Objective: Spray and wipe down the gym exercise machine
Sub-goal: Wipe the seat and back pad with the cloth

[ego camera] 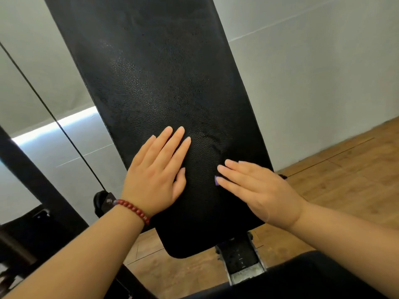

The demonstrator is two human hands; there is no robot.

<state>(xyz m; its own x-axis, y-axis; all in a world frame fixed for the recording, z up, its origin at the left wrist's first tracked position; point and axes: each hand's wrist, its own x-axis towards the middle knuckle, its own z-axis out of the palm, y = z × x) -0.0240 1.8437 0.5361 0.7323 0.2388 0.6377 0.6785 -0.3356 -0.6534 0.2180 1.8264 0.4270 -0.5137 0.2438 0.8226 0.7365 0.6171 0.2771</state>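
The left hand [157, 175], ringed at the wrist by a red bead bracelet [133, 209], is laid flat with fingers straight on the exercise machine's black pad [164, 83]. The right hand [259, 190] is pressed flat just beside it, a purple scrap [216, 181] glimpsed under its fingertips [221, 168]. Beyond both hands the pad is seen rising.

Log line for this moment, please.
left hand: flat on black pad | right hand: flat on pad, purple scrap peeking from beneath | grip: none, both hands open | cloth: cannot tell
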